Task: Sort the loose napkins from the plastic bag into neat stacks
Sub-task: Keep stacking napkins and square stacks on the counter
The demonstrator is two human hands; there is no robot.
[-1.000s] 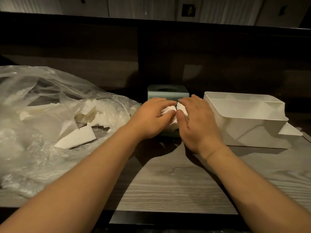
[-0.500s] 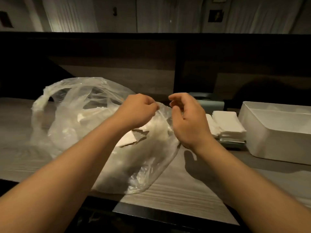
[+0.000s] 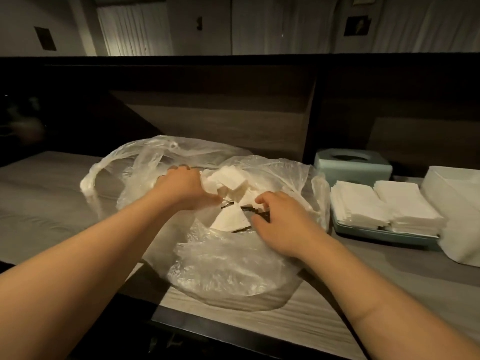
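A clear plastic bag [image 3: 233, 268] lies crumpled on the wooden counter, its mouth open toward the back. Loose white napkins [image 3: 230, 179] show inside it in a jumble. My left hand [image 3: 185, 188] is inside the bag's mouth, its fingers curled round a bunch of the napkins from the left. My right hand [image 3: 281, 224] reaches in from the right, its curled fingertips on napkins near the middle of the pile. Two neat napkin stacks, one on the left [image 3: 357, 201] and one on the right [image 3: 407, 203], sit side by side on a teal tray [image 3: 376, 233] right of the bag.
A teal tissue box [image 3: 353, 165] stands behind the tray. A white plastic bin [image 3: 457, 211] is at the far right edge. A dark raised partition [image 3: 233, 105] runs along the back of the counter [image 3: 39, 193]. The counter's front edge is close to my forearms.
Both hands left the stacks on the tray, moved left to the bag and pulled at its mouth. They are now lower, inside the bag on the napkins. The view shifted left.
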